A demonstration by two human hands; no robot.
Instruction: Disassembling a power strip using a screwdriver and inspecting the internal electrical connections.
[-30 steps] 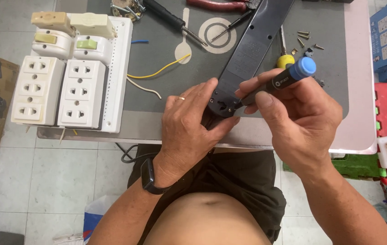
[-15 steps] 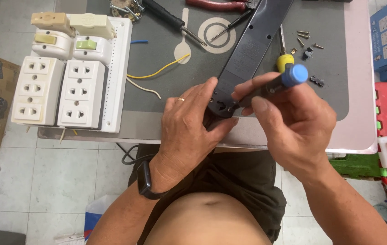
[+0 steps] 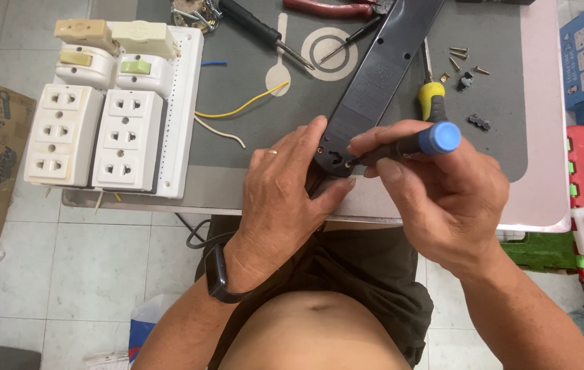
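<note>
A long black power strip (image 3: 381,68) lies face down on the grey mat, its near end at the table's front edge. My left hand (image 3: 285,185) grips that near end, thumb on its side. My right hand (image 3: 443,192) holds a screwdriver with a black shaft and blue cap (image 3: 415,142), its tip pressed at a corner of the strip's near end. A black band sits on my left wrist.
A white board with several cream sockets and switches (image 3: 110,103) lies at the left. Yellow and white wires (image 3: 237,113), a yellow-handled screwdriver (image 3: 432,96), loose screws (image 3: 463,62), red pliers (image 3: 326,8) and another screwdriver lie on the mat. Cardboard box left, red and blue crates right.
The blue-capped screwdriver has tilted lower and shifted slightly left as my right hand turned it. My left hand stays on the strip.
</note>
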